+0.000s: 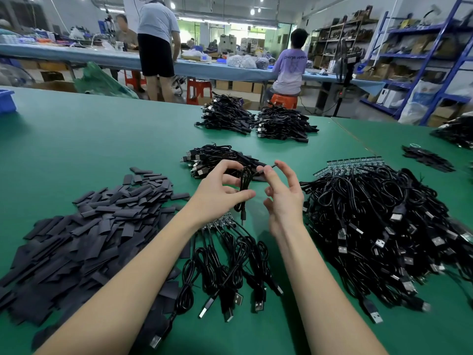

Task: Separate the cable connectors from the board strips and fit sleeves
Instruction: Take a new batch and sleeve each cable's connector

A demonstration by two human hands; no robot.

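Fingers of both hands pinching cable

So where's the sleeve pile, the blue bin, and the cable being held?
sleeve pile (84, 234), head view, middle of the heap.
blue bin (6, 101), head view, its front wall.
held cable (245, 185), head view, coiled middle.
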